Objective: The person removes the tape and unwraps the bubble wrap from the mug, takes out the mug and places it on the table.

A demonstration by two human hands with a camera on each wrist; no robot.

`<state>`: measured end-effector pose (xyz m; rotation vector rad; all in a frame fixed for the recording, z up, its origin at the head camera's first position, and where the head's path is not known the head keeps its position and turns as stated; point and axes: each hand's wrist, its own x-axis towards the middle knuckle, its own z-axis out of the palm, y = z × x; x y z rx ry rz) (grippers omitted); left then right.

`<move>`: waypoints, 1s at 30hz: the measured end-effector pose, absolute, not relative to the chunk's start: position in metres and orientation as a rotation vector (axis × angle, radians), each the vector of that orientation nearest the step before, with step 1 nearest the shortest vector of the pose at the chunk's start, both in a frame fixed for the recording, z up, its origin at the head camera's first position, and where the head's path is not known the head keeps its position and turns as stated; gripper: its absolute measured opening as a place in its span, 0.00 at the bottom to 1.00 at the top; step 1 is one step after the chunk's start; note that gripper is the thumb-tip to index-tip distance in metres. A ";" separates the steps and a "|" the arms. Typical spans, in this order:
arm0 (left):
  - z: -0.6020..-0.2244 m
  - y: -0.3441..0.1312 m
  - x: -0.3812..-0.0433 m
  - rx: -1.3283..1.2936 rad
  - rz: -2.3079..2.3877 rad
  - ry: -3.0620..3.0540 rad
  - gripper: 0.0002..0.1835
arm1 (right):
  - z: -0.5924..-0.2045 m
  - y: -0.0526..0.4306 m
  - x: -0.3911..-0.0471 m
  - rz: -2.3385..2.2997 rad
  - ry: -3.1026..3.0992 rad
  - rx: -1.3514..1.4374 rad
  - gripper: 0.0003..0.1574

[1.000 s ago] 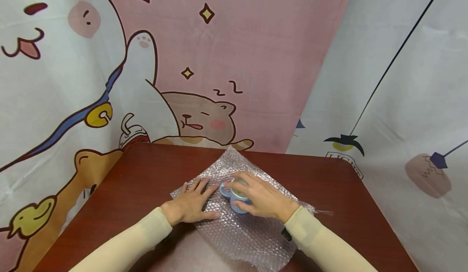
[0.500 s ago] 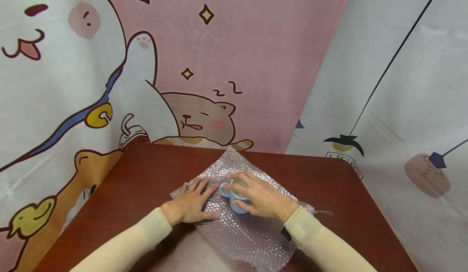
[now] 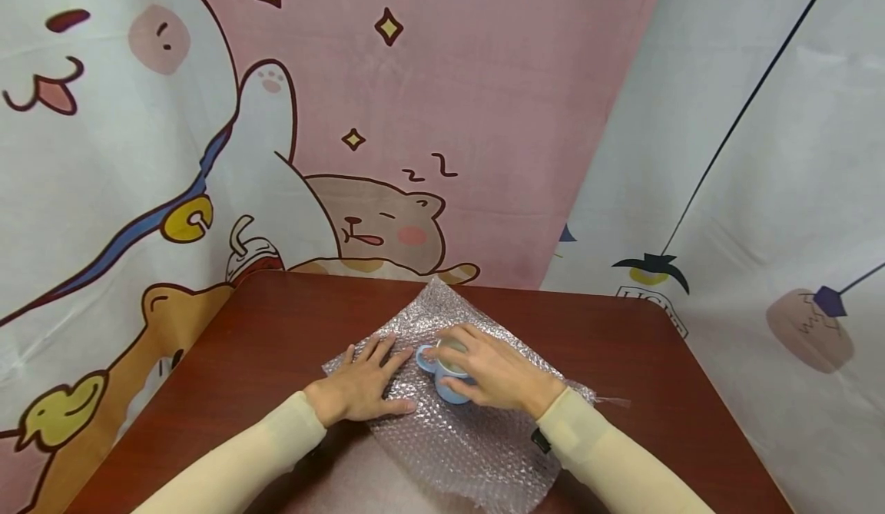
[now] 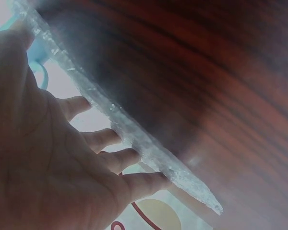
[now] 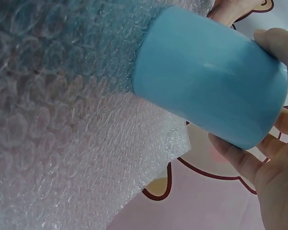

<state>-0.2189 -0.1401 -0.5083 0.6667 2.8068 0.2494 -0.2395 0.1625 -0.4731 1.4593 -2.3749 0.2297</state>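
A light blue mug (image 3: 451,386) stands upright on a sheet of bubble wrap (image 3: 477,445), its handle (image 3: 423,359) turned to the left. My right hand (image 3: 494,372) grips the mug around its rim from above. In the right wrist view the thumb and fingers curl about the top of the mug (image 5: 206,76), whose base touches the bubble wrap (image 5: 86,143). To the left, my left hand (image 3: 359,387) lies with fingers spread on the wrap's left corner. The left wrist view shows its straight fingers (image 4: 115,160) at the sheet's edge (image 4: 129,129).
The bubble wrap lies on a dark red-brown wooden table (image 3: 290,322). A pale patch (image 3: 387,475) shows at the near edge below the wrap. A cartoon-printed cloth (image 3: 498,153) hangs behind and on both sides of the table.
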 end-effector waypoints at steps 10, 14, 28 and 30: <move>-0.511 -0.141 -0.220 0.660 0.256 2.804 0.59 | -0.467 0.164 -0.243 0.217 -2.403 1.443 0.32; -0.511 -0.142 -0.221 0.658 0.260 2.803 0.59 | -0.461 0.169 -0.245 0.215 -2.423 1.414 0.31; -0.510 -0.141 -0.220 0.650 0.272 2.795 0.59 | -0.446 0.194 -0.260 0.304 -2.512 1.292 0.30; -0.509 -0.141 -0.220 0.654 0.270 2.802 0.59 | -0.445 0.200 -0.263 0.315 -2.525 1.263 0.30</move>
